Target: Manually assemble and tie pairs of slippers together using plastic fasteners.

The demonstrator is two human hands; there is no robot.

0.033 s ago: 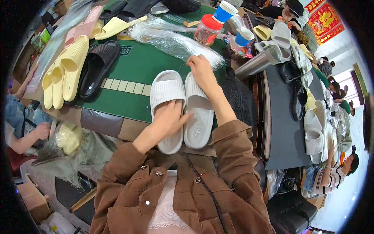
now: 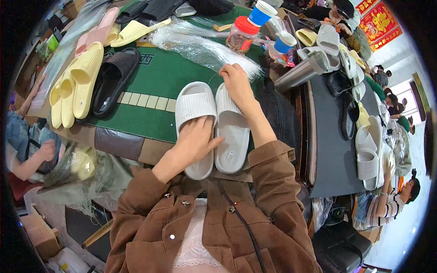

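Note:
Two light grey slide slippers stand side by side at the table's near edge, toes away from me. Inside the left slipper [image 2: 195, 101], under its ribbed strap, are the fingertips of my left hand [image 2: 196, 139]. The thumb stretches out toward the right slipper [image 2: 231, 157]; the hidden fingertips cannot be made out. At the toe end of the right slipper, my right hand [image 2: 236, 84] is closed in a pinch. A fine strand shows beside those fingers, but what they hold is too small to tell.
Yellow slippers [image 2: 87, 75] and a black slipper [image 2: 117, 82] lie left on the green mat [image 2: 152, 123]. Beyond are a bundle of clear strands [image 2: 200, 43], a red-lidded jar [image 2: 241, 35], paper cups [image 2: 262, 13] and a steel tumbler [image 2: 300, 73]. Co-workers sit on both sides.
The hand of the person at the left has moved slightly, and the bagged pale yellow thing below it has shifted. My hands and the grey slippers have hardly moved.

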